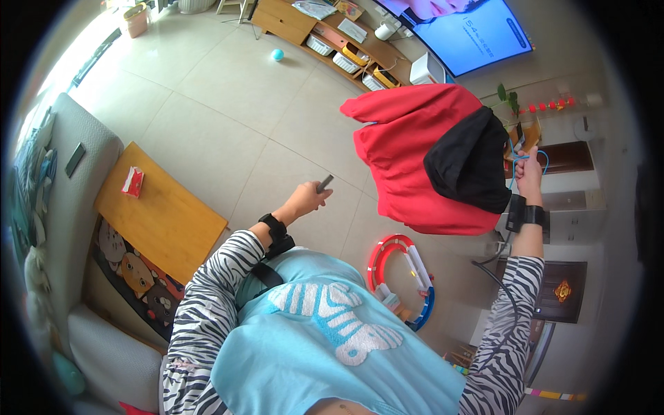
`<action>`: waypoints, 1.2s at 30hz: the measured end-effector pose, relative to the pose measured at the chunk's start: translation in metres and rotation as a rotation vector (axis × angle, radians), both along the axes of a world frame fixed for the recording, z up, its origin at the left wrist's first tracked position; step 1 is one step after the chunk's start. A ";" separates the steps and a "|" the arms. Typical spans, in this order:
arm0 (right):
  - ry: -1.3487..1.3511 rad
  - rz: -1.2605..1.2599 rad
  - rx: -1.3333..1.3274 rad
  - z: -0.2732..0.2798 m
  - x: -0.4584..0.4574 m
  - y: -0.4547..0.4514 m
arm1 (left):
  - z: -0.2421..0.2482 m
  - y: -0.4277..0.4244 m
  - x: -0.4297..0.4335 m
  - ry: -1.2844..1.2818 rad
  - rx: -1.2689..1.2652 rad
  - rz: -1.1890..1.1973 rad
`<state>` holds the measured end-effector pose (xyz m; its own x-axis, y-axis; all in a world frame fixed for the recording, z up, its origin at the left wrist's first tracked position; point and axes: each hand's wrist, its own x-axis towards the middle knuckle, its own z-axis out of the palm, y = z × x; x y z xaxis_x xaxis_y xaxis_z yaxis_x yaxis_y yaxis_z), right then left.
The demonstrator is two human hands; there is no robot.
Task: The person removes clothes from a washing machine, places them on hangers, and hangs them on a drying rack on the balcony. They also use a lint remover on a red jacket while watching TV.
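My right hand (528, 171) is raised at the right, gripping a thin blue clothes hanger (542, 161). From it hangs a red jacket (415, 129) with a black hood (467, 155), held out in front of me above the floor. The jacket's sleeves point towards the TV side. In my left hand (306, 199), a small dark grey bar-shaped object (325, 183) sticks out past the fingers; its exact kind cannot be made out. That hand is apart from the jacket, over the bare floor tiles.
A low wooden table (171, 207) with a red tissue pack (133, 182) stands at the left beside a grey sofa (88, 124). A toy track (381, 254) lies on the floor near me. Farther off are a blue ball (277, 55), a TV cabinet (290, 23) and a lit TV (477, 46).
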<state>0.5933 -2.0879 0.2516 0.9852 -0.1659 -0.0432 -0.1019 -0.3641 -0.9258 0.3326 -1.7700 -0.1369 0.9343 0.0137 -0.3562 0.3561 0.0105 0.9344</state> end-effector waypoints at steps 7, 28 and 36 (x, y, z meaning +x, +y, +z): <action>0.107 0.178 0.136 0.048 -0.040 0.073 | 0.029 0.000 0.013 -0.365 0.064 0.462; -0.048 0.232 0.245 0.096 -0.069 0.071 | 0.126 -0.036 -0.006 -0.919 0.328 0.188; -0.012 0.314 0.274 0.100 -0.072 0.061 | 0.131 -0.040 -0.004 -0.892 0.191 0.223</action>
<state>0.5214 -2.0273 0.3514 0.9868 0.1587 -0.0327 -0.0142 -0.1162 -0.9931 0.3288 -1.8101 -0.0060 0.8298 0.2100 0.5171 -0.4842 -0.1898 0.8541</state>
